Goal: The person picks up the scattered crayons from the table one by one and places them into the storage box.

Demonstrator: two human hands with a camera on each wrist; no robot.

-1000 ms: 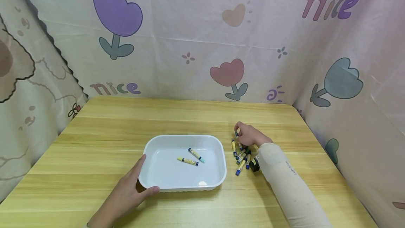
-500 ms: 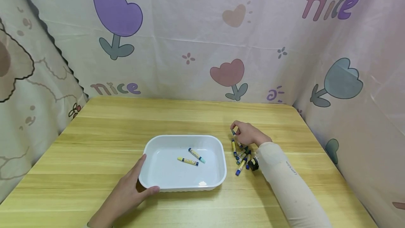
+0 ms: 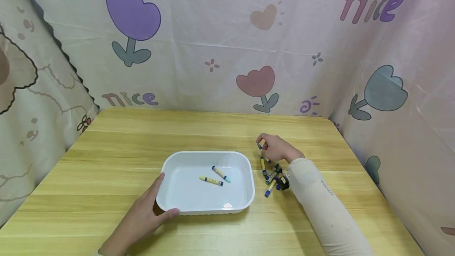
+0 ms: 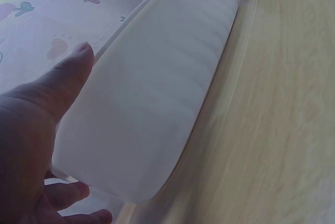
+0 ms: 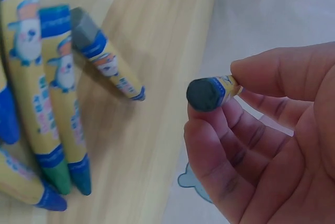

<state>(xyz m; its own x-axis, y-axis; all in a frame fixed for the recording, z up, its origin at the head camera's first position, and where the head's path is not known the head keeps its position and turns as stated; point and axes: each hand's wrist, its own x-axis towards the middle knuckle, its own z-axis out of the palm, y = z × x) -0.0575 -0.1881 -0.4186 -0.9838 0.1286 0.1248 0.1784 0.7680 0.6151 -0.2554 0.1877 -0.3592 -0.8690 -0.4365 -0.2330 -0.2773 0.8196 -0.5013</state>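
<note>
The white plastic tray (image 3: pixel 188 198) stands on the table, its outer wall (image 4: pixel 141 93) filling the left wrist view. My left hand (image 3: pixel 142 212) holds the tray's near left corner, thumb along the front and fingers at the left side. Inside lie a yellow crayon (image 3: pixel 212 181) and a pale green crayon (image 3: pixel 221 174). Just beyond the tray's right side, my right hand (image 3: pixel 278 148) pinches a dark green crayon (image 5: pixel 207 94) between thumb and fingers, raised off the table. Below it lies a pile of several crayons (image 3: pixel 273 177), including a grey crayon (image 5: pixel 108 59) lying apart.
A wooden table (image 3: pixel 89 169) carries everything. Behind it hangs a printed cloth (image 3: pixel 199 23), with more cloth along both sides. A small black device (image 3: pixel 283 183) sits at the right wrist, close over the crayons.
My right hand has lifted the dark green crayon from the pile and shifted slightly left and away from me. My left hand and the tray have stayed put.
</note>
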